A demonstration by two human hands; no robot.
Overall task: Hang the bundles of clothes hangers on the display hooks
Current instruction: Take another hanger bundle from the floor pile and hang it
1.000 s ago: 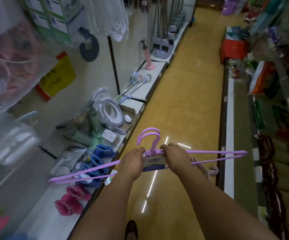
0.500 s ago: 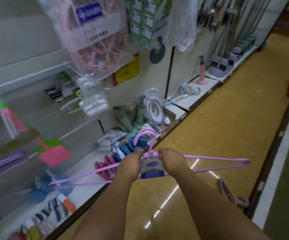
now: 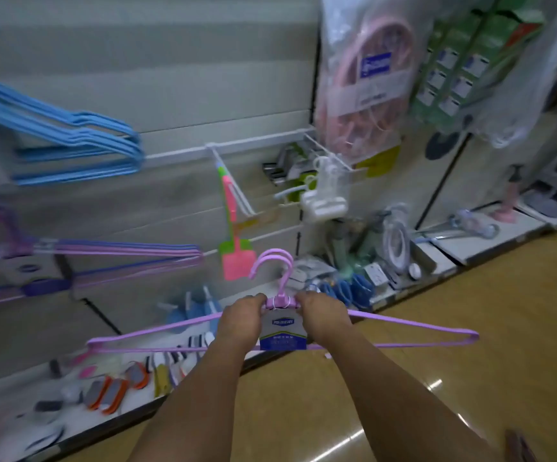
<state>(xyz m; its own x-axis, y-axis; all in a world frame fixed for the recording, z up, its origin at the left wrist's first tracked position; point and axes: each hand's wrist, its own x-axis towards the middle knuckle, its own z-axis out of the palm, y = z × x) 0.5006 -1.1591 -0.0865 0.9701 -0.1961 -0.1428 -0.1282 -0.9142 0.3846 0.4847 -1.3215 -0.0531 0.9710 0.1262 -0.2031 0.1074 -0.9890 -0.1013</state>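
the left hand [image 3: 241, 323] and right hand [image 3: 324, 317] each grip the purple hanger bundle [image 3: 414, 325] beside its hooks, holding it level before the display wall [image 3: 157, 88], below the blue hangers [image 3: 80, 145].

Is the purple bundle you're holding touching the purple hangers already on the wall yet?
Apart. The head view shows the held bundle well clear of the hung hangers, with bare wall panel between them.

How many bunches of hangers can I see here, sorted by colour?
Blue, hanging on the wall: 1, the blue hangers
Purple, hanging on the wall: 1, the wall purple hangers
Purple, held by the left hand and right hand: 1, the held purple hangers
Total: 3
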